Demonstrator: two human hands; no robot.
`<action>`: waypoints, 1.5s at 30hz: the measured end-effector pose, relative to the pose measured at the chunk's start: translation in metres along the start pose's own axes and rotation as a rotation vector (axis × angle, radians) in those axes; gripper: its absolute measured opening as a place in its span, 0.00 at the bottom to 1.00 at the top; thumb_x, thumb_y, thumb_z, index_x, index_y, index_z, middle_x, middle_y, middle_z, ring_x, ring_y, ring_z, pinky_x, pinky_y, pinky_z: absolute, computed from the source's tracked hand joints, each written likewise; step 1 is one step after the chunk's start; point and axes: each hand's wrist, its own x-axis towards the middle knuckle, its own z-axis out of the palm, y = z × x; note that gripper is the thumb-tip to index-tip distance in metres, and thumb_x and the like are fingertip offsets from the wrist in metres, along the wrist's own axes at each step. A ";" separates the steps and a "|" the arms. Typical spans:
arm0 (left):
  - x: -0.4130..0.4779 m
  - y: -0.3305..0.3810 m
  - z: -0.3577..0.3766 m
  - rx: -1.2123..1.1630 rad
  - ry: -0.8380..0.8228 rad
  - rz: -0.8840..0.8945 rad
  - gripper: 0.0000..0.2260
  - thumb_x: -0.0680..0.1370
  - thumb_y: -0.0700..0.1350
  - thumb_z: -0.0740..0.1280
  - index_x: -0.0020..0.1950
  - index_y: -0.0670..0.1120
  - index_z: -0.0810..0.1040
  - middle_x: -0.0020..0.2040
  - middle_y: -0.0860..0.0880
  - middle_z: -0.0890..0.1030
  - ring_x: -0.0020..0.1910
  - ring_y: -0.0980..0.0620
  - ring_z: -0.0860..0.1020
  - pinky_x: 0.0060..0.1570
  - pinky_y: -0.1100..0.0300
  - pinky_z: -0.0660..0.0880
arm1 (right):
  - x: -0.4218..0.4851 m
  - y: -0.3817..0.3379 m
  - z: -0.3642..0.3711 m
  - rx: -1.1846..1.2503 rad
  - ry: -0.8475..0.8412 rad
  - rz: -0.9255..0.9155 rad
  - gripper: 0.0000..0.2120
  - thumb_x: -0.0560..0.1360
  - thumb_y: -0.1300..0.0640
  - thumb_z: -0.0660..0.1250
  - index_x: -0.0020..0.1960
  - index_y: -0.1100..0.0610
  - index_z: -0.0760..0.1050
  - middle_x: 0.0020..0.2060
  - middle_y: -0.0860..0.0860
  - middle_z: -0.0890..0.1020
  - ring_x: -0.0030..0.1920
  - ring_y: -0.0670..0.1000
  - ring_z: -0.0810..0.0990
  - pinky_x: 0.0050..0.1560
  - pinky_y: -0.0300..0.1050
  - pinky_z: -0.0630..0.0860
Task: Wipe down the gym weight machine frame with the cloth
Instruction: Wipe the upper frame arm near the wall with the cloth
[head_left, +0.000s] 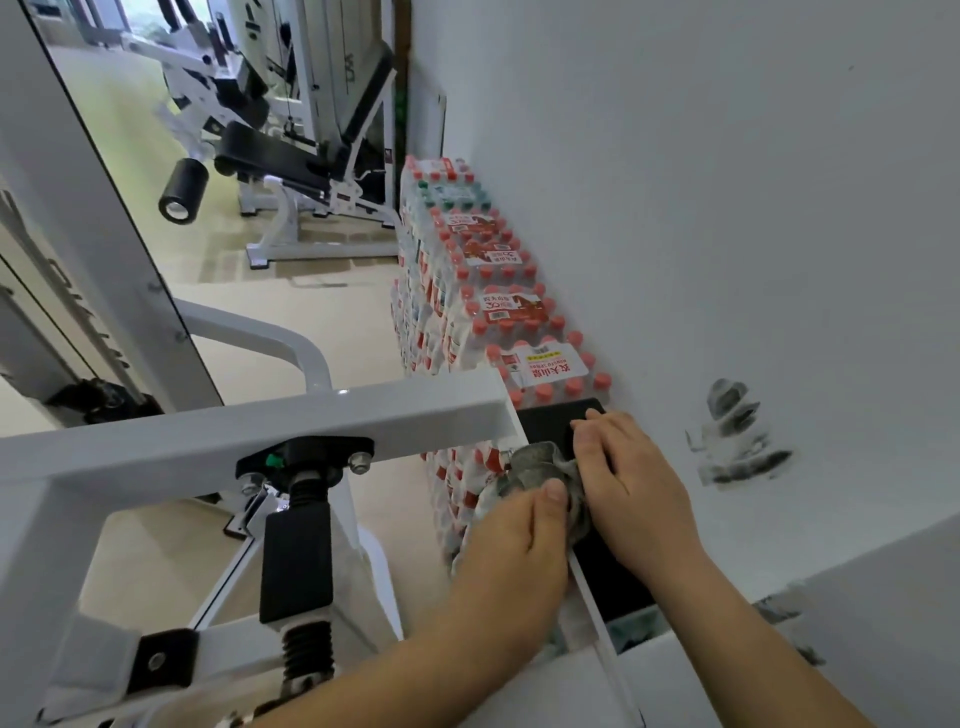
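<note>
The grey cloth (535, 465) is bunched at the end of the white machine frame (260, 431), where the bar meets a black pad (550, 422). The left hand (511, 545) has its grip clamped on the cloth, thumb pressed over the top. The right hand (626, 483) lies just beside it on the pad, fingers fairly straight, grip apart and holding nothing. Packs of bottled water (498, 291) are stacked along the white wall (727, 208), which has dark scuff marks (737, 447) near the hands
</note>
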 end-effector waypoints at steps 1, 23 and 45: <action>0.004 -0.002 -0.001 -0.008 0.093 0.001 0.18 0.83 0.57 0.58 0.34 0.58 0.75 0.32 0.61 0.76 0.33 0.59 0.74 0.36 0.63 0.72 | -0.001 0.000 -0.001 0.005 -0.003 0.003 0.28 0.79 0.36 0.48 0.64 0.48 0.78 0.67 0.41 0.76 0.71 0.42 0.71 0.69 0.54 0.73; 0.018 -0.021 0.033 -0.003 -0.098 -0.328 0.35 0.78 0.64 0.58 0.81 0.56 0.50 0.77 0.51 0.66 0.75 0.49 0.66 0.75 0.50 0.64 | 0.001 0.010 -0.005 0.230 -0.032 0.043 0.21 0.78 0.41 0.55 0.61 0.45 0.82 0.67 0.35 0.76 0.69 0.37 0.70 0.68 0.42 0.69; -0.002 -0.011 0.024 0.318 -0.248 -0.270 0.30 0.83 0.59 0.56 0.80 0.46 0.53 0.78 0.45 0.66 0.76 0.46 0.66 0.76 0.52 0.63 | 0.001 0.003 -0.006 0.183 -0.042 0.042 0.24 0.76 0.40 0.55 0.61 0.47 0.82 0.67 0.38 0.77 0.69 0.40 0.70 0.66 0.44 0.68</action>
